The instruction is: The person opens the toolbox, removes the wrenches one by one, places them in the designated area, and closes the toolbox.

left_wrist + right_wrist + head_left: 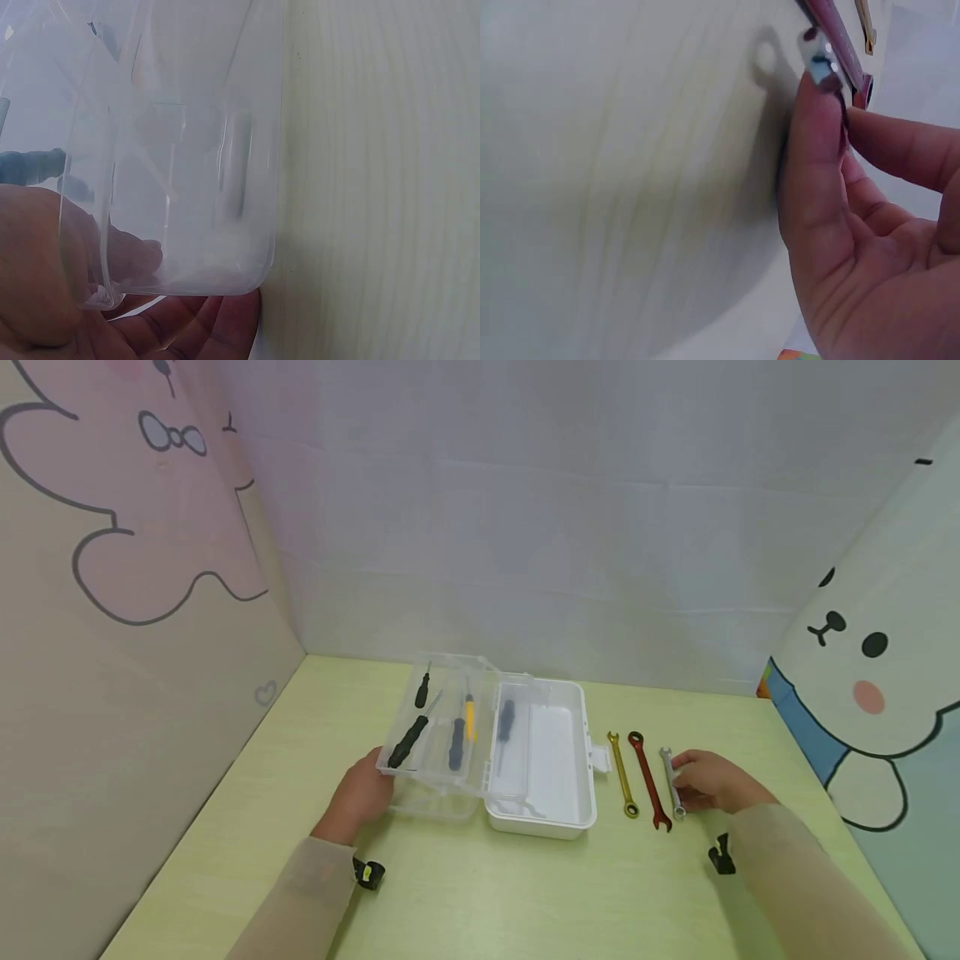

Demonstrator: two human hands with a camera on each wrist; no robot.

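Observation:
At the left, my left hand (365, 789) grips the near left corner of a clear plastic tray (438, 760) joined to a white toolbox (555, 760). In the left wrist view the thumb shows through the clear lid (195, 255) and the fingers curl beneath it. My right hand (708, 779) pinches a silver combination wrench (670, 777) between thumb and fingers. In the right wrist view the wrench's end (823, 64) pokes past the fingertips, and its shadow falls on the tabletop. Left of it lie a red wrench (648, 781) and a gold wrench (622, 774).
Inside the clear tray lie a large black screwdriver (409, 741), a small black screwdriver (422, 691) and a yellow-handled screwdriver (470, 717), among others. A white latch (600, 758) sticks out from the toolbox's right side. Printed cloth walls (487, 527) enclose the table.

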